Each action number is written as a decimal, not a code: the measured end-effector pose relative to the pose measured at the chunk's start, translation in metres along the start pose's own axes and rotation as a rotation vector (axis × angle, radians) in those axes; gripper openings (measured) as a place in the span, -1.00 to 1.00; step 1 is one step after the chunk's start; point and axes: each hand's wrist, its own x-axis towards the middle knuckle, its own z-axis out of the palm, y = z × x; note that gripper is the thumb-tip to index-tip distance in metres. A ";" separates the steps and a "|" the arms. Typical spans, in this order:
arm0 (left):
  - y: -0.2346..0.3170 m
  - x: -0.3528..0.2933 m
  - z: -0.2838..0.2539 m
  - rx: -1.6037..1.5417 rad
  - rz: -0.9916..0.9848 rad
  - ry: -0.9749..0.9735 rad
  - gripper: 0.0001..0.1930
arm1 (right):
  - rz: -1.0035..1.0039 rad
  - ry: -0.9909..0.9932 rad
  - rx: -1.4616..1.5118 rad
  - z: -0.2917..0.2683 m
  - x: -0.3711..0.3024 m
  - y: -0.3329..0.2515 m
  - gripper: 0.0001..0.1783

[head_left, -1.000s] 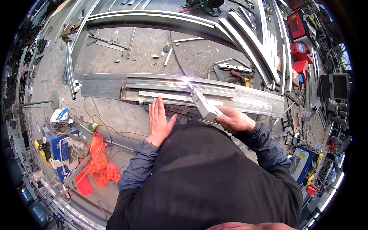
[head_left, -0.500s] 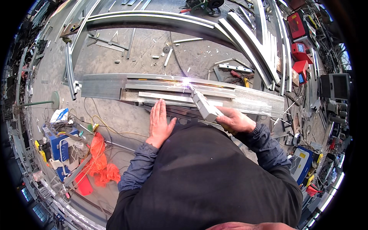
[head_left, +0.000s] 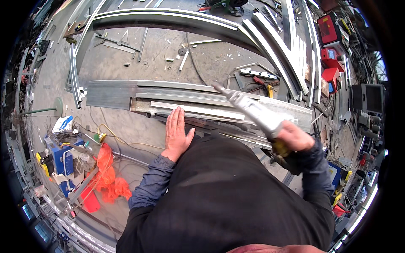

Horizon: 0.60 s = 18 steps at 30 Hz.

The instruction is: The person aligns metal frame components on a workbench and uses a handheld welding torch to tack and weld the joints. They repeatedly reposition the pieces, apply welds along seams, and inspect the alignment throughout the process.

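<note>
A silver-grey handheld welding gun [head_left: 255, 110] is gripped by the rear in my right hand [head_left: 297, 137], its fingers wrapped round it. Its narrow nozzle points to the upper left, over the far edge of long grey metal channels [head_left: 177, 94], and no light shows at the tip. In front of me these channels lie side by side on a wider flat metal profile [head_left: 110, 95]. Flat and with fingers stretched, my left hand [head_left: 177, 137] rests its fingertips at the near edge of a bright metal strip [head_left: 196, 110].
Beyond the work stands a large frame of steel beams [head_left: 164, 22]. A spirit level [head_left: 258, 74] lies at the right near red-handled tools. Red machines [head_left: 331, 59] line the far right. At the left are a blue machine [head_left: 63, 162], orange cloth [head_left: 110, 175] and cables.
The bright welding spark has gone out. My right hand has drawn the welding gun back to the right and raised it off the channels. My left hand stays almost in place.
</note>
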 end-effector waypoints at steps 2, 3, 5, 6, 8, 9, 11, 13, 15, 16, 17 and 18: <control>0.005 0.009 -0.003 0.055 0.021 -0.001 0.01 | 0.024 0.028 0.093 -0.017 -0.018 -0.037 -0.37; 0.008 0.013 -0.003 0.084 0.030 -0.003 0.02 | 0.032 0.023 0.128 -0.027 -0.023 -0.052 -0.32; 0.008 0.017 0.004 0.127 0.002 0.003 0.01 | 0.061 -0.062 0.093 -0.057 -0.017 -0.076 -0.28; 0.009 0.020 0.008 0.153 -0.010 0.005 0.01 | 0.075 -0.139 0.031 -0.075 -0.005 -0.082 -0.29; 0.010 0.025 0.016 0.195 -0.055 -0.019 0.01 | 0.183 -0.147 -0.033 -0.090 0.029 -0.081 -0.37; 0.012 0.025 0.019 0.222 -0.087 -0.027 0.02 | 0.212 -0.162 -0.061 -0.096 0.050 -0.080 -0.40; 0.015 0.029 0.021 0.274 -0.123 -0.041 0.06 | 0.302 -0.262 0.012 -0.098 0.085 -0.084 -0.44; 0.018 0.032 0.022 0.310 -0.155 -0.056 0.10 | 0.374 -0.276 0.034 -0.109 0.111 -0.071 -0.32; 0.021 0.036 0.023 0.307 -0.189 -0.093 0.08 | 0.444 -0.337 0.082 -0.123 0.132 -0.058 -0.22; 0.022 0.037 0.023 0.307 -0.206 -0.113 0.07 | 0.462 -0.353 0.106 -0.129 0.143 -0.051 -0.23; 0.022 0.037 0.025 0.319 -0.210 -0.117 0.08 | 0.480 -0.368 0.132 -0.132 0.152 -0.046 -0.25; 0.024 0.038 0.025 0.318 -0.218 -0.113 0.08 | 0.499 -0.380 0.154 -0.135 0.161 -0.042 -0.26</control>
